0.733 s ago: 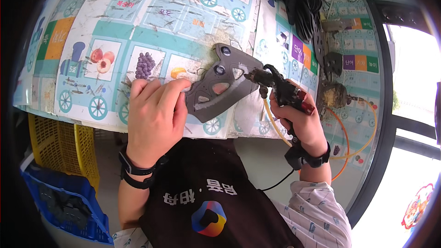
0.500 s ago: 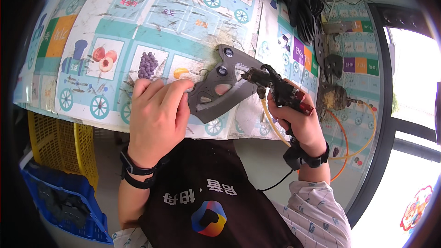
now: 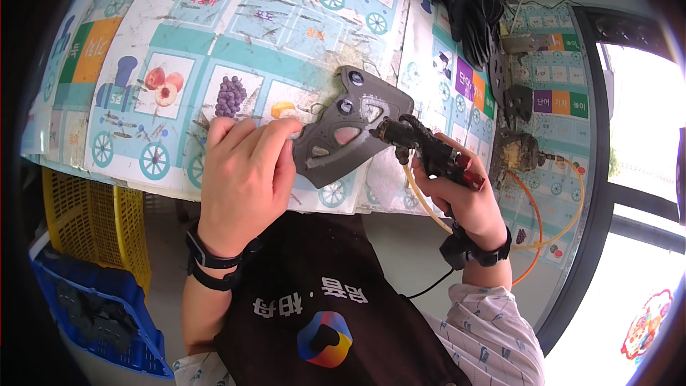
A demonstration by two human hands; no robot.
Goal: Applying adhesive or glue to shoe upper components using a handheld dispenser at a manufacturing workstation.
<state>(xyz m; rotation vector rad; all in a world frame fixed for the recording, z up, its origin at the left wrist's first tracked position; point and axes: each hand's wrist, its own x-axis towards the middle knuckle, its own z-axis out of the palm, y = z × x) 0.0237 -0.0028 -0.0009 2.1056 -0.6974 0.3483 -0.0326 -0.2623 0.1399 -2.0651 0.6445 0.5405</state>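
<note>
My left hand pinches the left end of a dark grey moulded plate with several cutouts and two round dark inserts. The plate lies tilted over the patterned sheet at the near side of the table. In my right hand is a black spray gun with a red rear part, my fingers wrapped round its grip. Its nozzle points left at the plate's right part, close to the surface; whether they touch I cannot tell. A yellowish hose hangs from the gun.
Dark grey parts are heaped at the far right of the table. A crusted tank-like fitting with orange and yellow hoses stands right of my hand. Below left are a yellow crate and a blue basket holding dark pieces.
The spray gun's nozzle has shifted slightly toward me along the plate. My left hand keeps its hold, and the plate stays nearly in place.
</note>
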